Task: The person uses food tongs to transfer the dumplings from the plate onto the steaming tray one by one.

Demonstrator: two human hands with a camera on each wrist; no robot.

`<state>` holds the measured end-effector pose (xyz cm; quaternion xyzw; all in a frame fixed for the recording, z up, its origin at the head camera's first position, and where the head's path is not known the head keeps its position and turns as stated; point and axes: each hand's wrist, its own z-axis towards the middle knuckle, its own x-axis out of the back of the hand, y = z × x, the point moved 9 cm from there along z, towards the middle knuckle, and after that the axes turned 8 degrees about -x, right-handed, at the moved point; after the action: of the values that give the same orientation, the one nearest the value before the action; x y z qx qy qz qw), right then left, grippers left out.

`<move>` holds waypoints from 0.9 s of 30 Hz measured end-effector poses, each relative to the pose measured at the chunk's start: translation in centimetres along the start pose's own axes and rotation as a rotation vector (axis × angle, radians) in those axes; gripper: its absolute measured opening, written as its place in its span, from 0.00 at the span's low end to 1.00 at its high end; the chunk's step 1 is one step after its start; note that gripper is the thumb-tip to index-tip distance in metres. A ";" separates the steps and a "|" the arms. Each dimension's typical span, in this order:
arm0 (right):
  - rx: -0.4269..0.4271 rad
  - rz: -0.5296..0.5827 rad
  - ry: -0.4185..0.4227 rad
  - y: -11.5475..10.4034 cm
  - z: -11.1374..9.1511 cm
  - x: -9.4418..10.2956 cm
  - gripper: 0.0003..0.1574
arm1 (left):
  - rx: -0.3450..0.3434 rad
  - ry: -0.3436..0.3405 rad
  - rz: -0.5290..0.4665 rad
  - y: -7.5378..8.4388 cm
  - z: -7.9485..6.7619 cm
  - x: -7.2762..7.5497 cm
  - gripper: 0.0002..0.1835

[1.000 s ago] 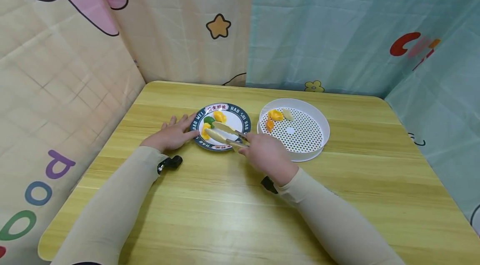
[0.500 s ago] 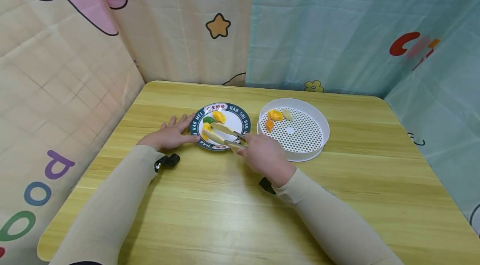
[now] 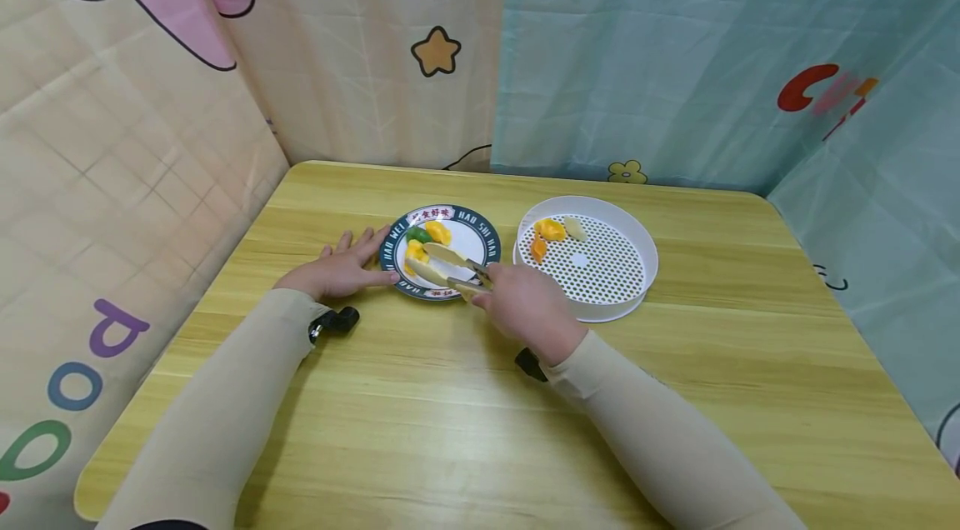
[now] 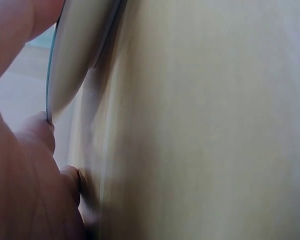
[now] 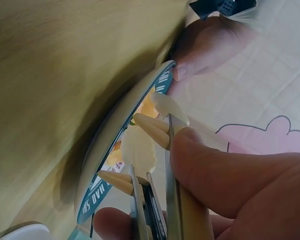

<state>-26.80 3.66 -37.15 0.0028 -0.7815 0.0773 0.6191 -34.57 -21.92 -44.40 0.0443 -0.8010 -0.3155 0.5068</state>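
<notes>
My right hand (image 3: pixel 528 305) grips a pair of tongs (image 3: pixel 450 257) with pale heads and metal arms. In the right wrist view the thumb presses one arm of the tongs (image 5: pixel 172 190). The heads stand apart over a round plate (image 3: pixel 480 240) with a dark lettered rim, close by a yellow dumpling-shaped piece (image 3: pixel 415 252) at its left. A green piece (image 3: pixel 418 235) and another yellow piece (image 3: pixel 438 232) lie just behind. My left hand (image 3: pixel 335 267), fingers extended, touches the plate's left rim; the left wrist view shows fingertips at the plate edge (image 4: pixel 72 55).
A white round perforated tray (image 3: pixel 611 297) with a raised wall stands right of the plate. In it lie a yellow piece (image 3: pixel 551 230), an orange piece (image 3: pixel 538 249) and a whitish piece (image 3: pixel 575 229). Printed curtains (image 3: pixel 645 80) rise behind the wooden table (image 3: pixel 420 430).
The right hand and tongs have shifted slightly left. The front yellow piece and the green piece have moved slightly toward the back of the plate. The left hand stays at the rim.
</notes>
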 end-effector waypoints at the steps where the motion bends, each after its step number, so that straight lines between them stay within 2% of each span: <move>1: 0.003 -0.003 0.000 -0.1 0.1 0.1 0.27 | -0.001 0.001 0.002 0.0 0.0 0.0 0.59; 16: -0.027 -0.037 -0.046 -0.5 0.7 0.0 0.29 | 0.006 -0.003 -0.004 -0.1 0.0 -0.1 0.59; 27: -0.018 -0.043 0.013 0.2 0.2 0.9 0.25 | 0.001 -0.004 0.015 0.1 -0.1 0.0 0.59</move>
<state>-27.19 3.97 -36.37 0.0135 -0.7777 0.0570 0.6259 -34.42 -21.89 -44.31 0.0379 -0.8026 -0.3115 0.5073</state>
